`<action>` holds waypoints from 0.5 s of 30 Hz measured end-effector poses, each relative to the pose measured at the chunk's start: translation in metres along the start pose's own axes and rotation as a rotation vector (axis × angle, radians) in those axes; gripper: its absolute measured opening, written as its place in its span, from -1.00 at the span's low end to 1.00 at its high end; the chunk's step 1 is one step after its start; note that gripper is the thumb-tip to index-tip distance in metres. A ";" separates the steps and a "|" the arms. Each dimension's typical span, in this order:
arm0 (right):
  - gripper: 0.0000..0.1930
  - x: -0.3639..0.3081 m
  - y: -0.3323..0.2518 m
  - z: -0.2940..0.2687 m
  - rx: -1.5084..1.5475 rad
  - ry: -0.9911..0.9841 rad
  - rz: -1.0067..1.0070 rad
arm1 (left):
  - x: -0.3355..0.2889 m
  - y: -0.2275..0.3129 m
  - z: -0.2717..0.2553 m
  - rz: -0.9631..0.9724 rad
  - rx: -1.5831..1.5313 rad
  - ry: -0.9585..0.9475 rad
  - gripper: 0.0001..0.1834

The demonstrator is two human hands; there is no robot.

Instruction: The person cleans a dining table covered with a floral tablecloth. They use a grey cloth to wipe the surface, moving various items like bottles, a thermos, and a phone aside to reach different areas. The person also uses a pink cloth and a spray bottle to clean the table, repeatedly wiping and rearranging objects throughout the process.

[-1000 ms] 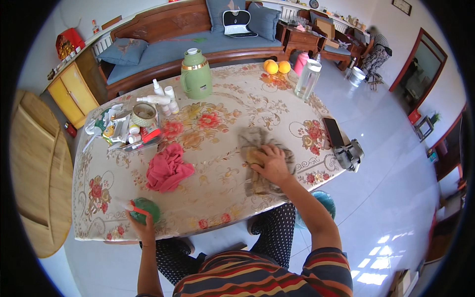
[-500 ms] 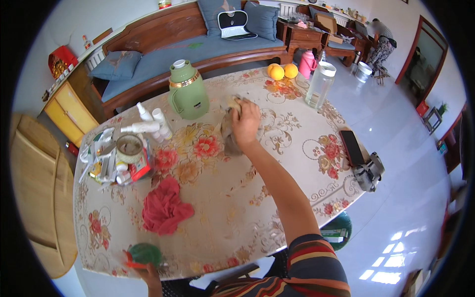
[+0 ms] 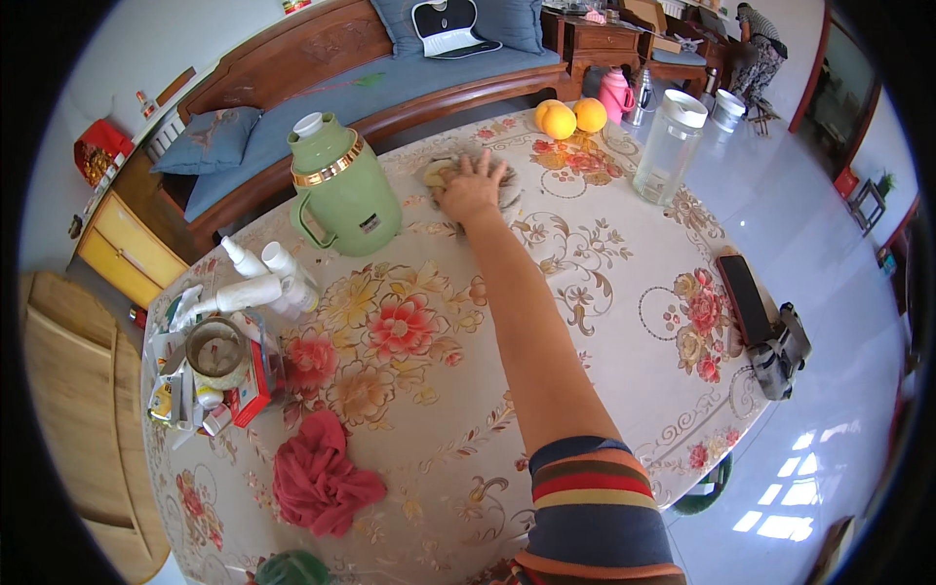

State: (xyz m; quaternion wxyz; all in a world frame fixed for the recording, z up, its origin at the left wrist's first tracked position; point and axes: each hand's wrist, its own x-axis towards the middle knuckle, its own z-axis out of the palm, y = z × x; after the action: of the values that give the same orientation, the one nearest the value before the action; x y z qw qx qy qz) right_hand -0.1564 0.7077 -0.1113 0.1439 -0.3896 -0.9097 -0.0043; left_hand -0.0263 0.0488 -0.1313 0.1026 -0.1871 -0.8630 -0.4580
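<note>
My right arm reaches across the flowered oval table [image 3: 604,283] to its far edge. My right hand [image 3: 471,187] lies palm down, fingers spread, pressing on a crumpled grey cloth [image 3: 507,198]. The cloth sits between a green thermos jug [image 3: 341,190] on its left and two oranges [image 3: 573,117] on its right. My left hand is out of the picture. A round green object [image 3: 291,568] shows at the near table edge.
A red cloth [image 3: 317,478] lies bunched near me on the left. White bottles [image 3: 253,288], a tin [image 3: 216,346] and small boxes crowd the left edge. A clear jug with a white lid [image 3: 668,146] stands far right. A black flat device [image 3: 746,297] and grey pouch [image 3: 785,351] lie at right. A wooden sofa [image 3: 390,83] stands behind.
My right hand has slid the grey cloth from the near right part of the table to the far edge by the thermos. My left hand has dropped out of view.
</note>
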 end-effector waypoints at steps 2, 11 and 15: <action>-0.51 -0.001 0.025 -0.004 0.025 0.001 0.130 | 0.002 0.000 -0.001 0.008 0.006 -0.003 -0.04; -0.54 -0.091 0.120 -0.038 0.019 0.125 0.408 | -0.002 -0.007 -0.004 0.064 0.025 0.016 -0.08; -0.55 -0.150 0.138 -0.056 0.019 0.158 0.501 | -0.014 -0.019 -0.015 0.109 0.064 0.034 -0.09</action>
State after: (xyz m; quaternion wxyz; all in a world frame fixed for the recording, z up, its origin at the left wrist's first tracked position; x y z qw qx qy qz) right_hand 0.0541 0.6904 -0.1122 0.2146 -0.5999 -0.7707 0.0097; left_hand -0.0211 0.0232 -0.1423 0.1480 -0.2224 -0.8639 -0.4271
